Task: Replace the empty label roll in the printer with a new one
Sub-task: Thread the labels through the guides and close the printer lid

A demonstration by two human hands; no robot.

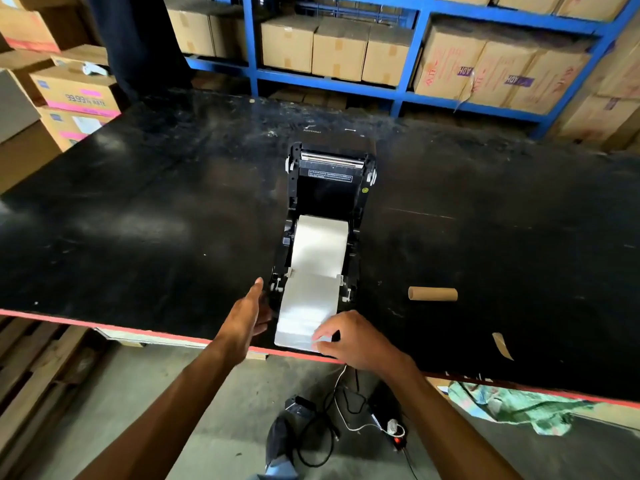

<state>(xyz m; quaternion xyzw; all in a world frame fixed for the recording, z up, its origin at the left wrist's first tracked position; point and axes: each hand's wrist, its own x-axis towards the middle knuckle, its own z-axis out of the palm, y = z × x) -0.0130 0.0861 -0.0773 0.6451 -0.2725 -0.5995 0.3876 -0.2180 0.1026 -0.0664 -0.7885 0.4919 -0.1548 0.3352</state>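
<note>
A black label printer stands on the black table with its lid swung up and back. A white label roll sits in its bay, and a strip of white labels runs out over the front toward the table's edge. My right hand pinches the near right corner of that strip. My left hand is flat with fingers straight, against the printer's front left side. An empty brown cardboard core lies on its side to the right of the printer.
The black table has a red front edge. A torn scrap of brown tape lies near the right front. Cables and a power adapter are on the floor below. Blue shelving with cardboard boxes stands behind.
</note>
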